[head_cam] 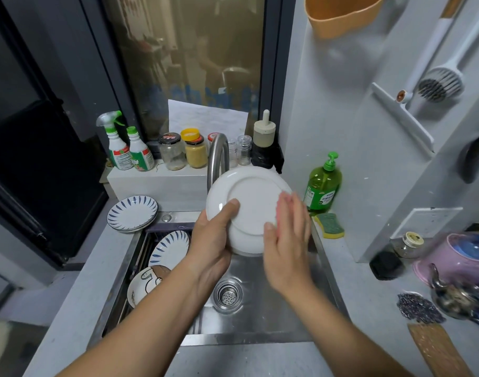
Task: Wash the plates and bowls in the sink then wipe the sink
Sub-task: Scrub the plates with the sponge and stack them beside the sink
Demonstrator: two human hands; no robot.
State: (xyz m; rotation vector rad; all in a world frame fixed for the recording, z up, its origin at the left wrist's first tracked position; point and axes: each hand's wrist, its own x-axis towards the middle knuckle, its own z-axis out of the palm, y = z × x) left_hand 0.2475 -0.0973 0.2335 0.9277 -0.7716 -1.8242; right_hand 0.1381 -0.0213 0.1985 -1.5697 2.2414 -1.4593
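Over the steel sink [263, 319] I hold a white plate [250, 202] tilted up with its underside toward me. My left hand [212, 240] grips its left rim, thumb on the back. My right hand [286, 240] presses a pink sponge [281, 205] flat against the plate's right edge; the hand is blurred. Two blue-striped plates [132, 213] are stacked on the counter left of the sink. Another striped plate [169, 247] and a cartoon-print dish [144, 284] stand in a rack at the sink's left side.
The tap [218, 159] rises behind the plate. A green soap bottle [322, 186] and a yellow-green sponge [329, 225] sit at the right rim. Jars and spray bottles [129, 148] line the back ledge. A pink pot [459, 257], kettle and steel wool [419, 307] crowd the right counter.
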